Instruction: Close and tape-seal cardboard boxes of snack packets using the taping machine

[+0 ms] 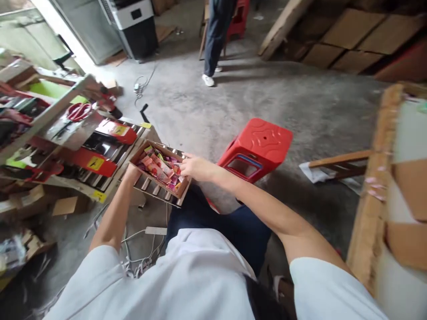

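A small open cardboard box point(185, 189) full of pink, purple and green sachets point(160, 169) sits on the end of a roller conveyor point(142, 182). At the box's left end, my left hand point(133, 173) grips the wall, its fingers partly hidden by the cardboard. My right hand point(193, 168) is closed on the right end, with its fingertips over the rim beside the sachets.
A red-and-black machine point(96, 162) spans the conveyor on my left, with red-handled scissors point(79, 112) above it. Ahead stands a red plastic stool point(263, 138). A person point(215, 40) stands farther off. Cables point(133, 253) lie on the floor; a wooden-edged table point(376, 186) is at right.
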{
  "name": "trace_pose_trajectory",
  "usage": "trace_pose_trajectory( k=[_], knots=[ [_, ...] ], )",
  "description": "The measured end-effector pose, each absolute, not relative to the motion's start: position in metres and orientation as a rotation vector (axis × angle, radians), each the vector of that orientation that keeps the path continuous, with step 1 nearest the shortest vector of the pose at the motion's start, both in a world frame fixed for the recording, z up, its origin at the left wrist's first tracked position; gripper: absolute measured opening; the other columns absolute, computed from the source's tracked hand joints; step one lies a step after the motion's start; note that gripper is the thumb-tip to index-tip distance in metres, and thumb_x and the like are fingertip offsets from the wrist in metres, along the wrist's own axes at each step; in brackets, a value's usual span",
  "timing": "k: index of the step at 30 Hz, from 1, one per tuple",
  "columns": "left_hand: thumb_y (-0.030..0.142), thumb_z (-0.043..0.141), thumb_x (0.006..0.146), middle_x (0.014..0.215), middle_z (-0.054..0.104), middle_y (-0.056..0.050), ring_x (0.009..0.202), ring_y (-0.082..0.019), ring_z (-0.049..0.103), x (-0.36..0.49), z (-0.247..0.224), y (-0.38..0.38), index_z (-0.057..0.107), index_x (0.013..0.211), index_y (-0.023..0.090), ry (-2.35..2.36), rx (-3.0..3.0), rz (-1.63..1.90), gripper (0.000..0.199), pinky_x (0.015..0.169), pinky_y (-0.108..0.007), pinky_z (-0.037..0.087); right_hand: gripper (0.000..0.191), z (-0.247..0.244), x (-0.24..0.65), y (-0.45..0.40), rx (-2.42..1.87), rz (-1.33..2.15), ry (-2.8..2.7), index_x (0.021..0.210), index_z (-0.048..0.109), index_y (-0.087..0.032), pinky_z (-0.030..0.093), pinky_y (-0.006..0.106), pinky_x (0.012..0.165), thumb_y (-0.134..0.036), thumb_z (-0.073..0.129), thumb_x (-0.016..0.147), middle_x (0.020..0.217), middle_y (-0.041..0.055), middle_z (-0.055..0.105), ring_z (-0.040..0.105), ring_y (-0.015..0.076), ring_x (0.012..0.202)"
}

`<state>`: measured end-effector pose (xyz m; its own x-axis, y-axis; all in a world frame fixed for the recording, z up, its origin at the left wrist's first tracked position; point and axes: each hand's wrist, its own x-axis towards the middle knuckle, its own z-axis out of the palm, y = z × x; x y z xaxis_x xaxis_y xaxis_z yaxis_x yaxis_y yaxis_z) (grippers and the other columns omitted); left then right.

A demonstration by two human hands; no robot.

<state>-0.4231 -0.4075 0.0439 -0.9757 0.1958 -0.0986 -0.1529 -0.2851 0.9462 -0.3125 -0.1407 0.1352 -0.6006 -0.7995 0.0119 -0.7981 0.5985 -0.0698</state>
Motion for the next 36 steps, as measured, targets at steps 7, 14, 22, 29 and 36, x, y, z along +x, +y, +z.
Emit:
trace_pose_trajectory(
  k=[7,14,22,29,36],
  knots=[
    [0.045,0.085,0.063,0.091,0.072,-0.007,0.088,-0.02,0.066,-0.437,0.061,-0.489,0.078,0.085,0.02,2.234,0.439,2.204,0.034,0.089,-0.034,0.054,0.04,0.097,-0.297,-0.168,-1.188,-1.038,3.047,0.137,0.056,-0.018,0.033,0.046,0.123,-0.012,0.039,0.101,0.152,0.0109,0.047,0.034,0.0182,0.148],
    [0.032,0.087,0.058,0.095,0.074,-0.011,0.092,-0.027,0.069,-0.425,0.113,-0.472,0.076,0.106,0.02,1.958,0.567,1.413,0.05,0.082,-0.041,0.057,0.041,0.072,-0.337,-0.204,-0.987,-1.159,2.33,0.135,0.061,-0.024,0.035,0.041,0.121,-0.015,0.05,0.097,0.145,0.0028,0.057,0.041,0.0183,0.144],
    [0.045,0.082,0.065,0.082,0.071,-0.007,0.079,-0.024,0.067,-0.419,0.088,-0.45,0.073,0.098,0.018,2.261,0.566,1.236,0.044,0.077,-0.036,0.056,0.048,0.08,-0.308,-0.2,-0.704,-1.39,2.772,0.133,0.06,-0.019,0.042,0.042,0.113,-0.011,0.066,0.086,0.138,0.0101,0.06,0.055,0.0241,0.129],
    [0.036,0.071,0.081,0.158,0.024,-0.026,0.151,-0.039,0.02,-0.367,0.062,-0.41,0.036,0.149,0.011,3.363,0.473,1.137,0.08,0.122,-0.058,0.019,0.071,0.076,-0.295,-0.216,-0.308,-0.838,3.337,0.143,0.048,-0.01,0.024,0.059,0.119,-0.024,0.079,0.081,0.143,0.022,0.052,0.043,0.0366,0.136],
    [0.038,0.051,0.089,0.159,0.034,-0.018,0.153,-0.037,0.015,-0.295,0.039,-0.348,0.03,0.154,0.014,3.034,1.033,0.912,0.073,0.123,-0.058,0.013,0.026,0.059,-0.291,-0.183,-0.572,-1.129,3.048,0.105,0.074,-0.014,0.047,0.041,0.108,-0.01,0.052,0.092,0.121,0.0131,0.069,0.06,0.0248,0.12]
  ],
)
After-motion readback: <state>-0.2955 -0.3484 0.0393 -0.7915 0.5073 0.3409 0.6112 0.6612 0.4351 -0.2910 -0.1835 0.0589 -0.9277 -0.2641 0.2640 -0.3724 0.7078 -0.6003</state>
